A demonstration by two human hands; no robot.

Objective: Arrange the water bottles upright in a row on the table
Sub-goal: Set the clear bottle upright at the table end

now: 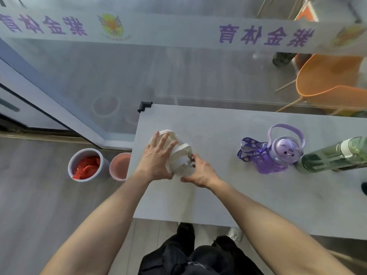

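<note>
I'm gripping the white bottle (179,155) with both hands' fingers (164,139), left hand (156,161) and right hand (200,171), probably best setting it down slow, base flat on the tabletop (238,195).

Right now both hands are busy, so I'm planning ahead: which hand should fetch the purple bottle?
Probably the right hand: the purple bottle stands on its side of the white bottle; the left hand is farther.

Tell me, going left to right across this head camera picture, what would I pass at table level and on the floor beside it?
Grey bin with red contents → pink bin → left hand → white bottle that both hands grip → right hand → purple bottle, upright → green bottle at the right edge.
</note>
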